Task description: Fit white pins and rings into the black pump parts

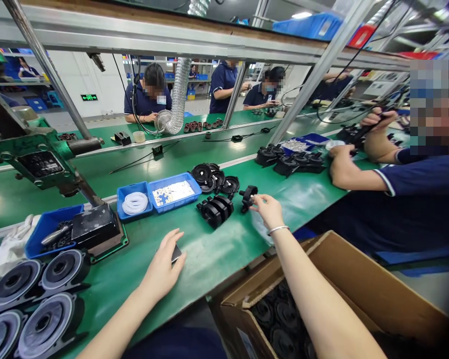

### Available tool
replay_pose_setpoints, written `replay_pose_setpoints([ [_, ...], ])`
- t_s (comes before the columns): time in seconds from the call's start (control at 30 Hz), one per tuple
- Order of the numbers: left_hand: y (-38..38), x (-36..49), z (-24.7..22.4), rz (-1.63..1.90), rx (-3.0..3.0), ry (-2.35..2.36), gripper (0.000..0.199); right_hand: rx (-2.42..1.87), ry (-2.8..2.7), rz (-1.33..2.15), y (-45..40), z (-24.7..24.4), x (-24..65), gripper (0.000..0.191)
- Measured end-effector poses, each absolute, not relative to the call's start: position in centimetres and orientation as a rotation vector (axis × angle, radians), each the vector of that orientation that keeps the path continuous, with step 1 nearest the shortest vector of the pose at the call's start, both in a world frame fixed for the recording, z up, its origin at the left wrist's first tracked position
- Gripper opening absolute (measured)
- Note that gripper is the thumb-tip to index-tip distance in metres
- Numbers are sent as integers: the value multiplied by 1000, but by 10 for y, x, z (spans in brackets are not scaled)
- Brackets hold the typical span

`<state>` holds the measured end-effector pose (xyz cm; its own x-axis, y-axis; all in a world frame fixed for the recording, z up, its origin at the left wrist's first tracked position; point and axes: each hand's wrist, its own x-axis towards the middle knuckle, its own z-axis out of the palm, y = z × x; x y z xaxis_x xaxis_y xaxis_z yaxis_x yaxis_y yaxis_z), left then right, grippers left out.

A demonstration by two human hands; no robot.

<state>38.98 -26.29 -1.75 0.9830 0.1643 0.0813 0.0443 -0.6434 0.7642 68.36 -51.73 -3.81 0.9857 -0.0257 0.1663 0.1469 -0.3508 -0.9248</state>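
My right hand [268, 208] pinches a black round part [249, 198], held upright at the green bench [205, 254]. Just left of that part stands a row of black parts [216, 210], with a pile of black discs [213, 178] behind. Over the near side of the bench, my left hand [167, 264] has its fingers apart, and a small dark flat object [176, 253] shows partly beneath it; whether the hand touches it is unclear. Beyond sit a blue tray of small pieces [175, 203] and a blue bin of white rings [135, 214].
A green hand press [97, 219] stands left, near large black housings [62, 269] and white gloves [11, 239]. An open cardboard box [344, 269] of black parts is below the bench at right. A person [430, 194] works at right; others sit across.
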Motion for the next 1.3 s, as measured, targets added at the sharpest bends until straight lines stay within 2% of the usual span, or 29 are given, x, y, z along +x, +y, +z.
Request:
replay_pose_setpoints([
  [0.13,-262,389,-17,138,2353,104,44,-2009,-191,-135,-501,-44,684,31],
  [0.27,-256,388,-17,116,2390,147,45,-2063,-298,-356,-483,-28,661,38],
  [0.43,-251,399,-10,113,2391,180,45,-2102,-854,-355,-450,-30,618,43],
  [0.6,-236,439,5,360,2444,181,46,-2169,-942,-294,-415,-41,584,46],
  [0.73,-207,484,16,488,2671,352,43,-2215,-1031,-244,-401,-25,571,51],
  [0.8,-191,507,19,387,2776,448,39,-2294,-1029,-334,-397,-10,578,50],
  [0.87,-179,528,20,225,2840,478,29,-2404,-1101,-427,-390,5,597,41],
  [0.97,-170,556,19,-73,2931,473,13,-2585,-1495,-337,-368,20,636,26],
  [1.13,-166,580,20,-425,2989,442,27,-2583,-1933,-111,-313,16,687,19],
  [1.3,-163,576,23,-485,2981,401,27,-2573,-2111,-1,-286,5,701,19],
])
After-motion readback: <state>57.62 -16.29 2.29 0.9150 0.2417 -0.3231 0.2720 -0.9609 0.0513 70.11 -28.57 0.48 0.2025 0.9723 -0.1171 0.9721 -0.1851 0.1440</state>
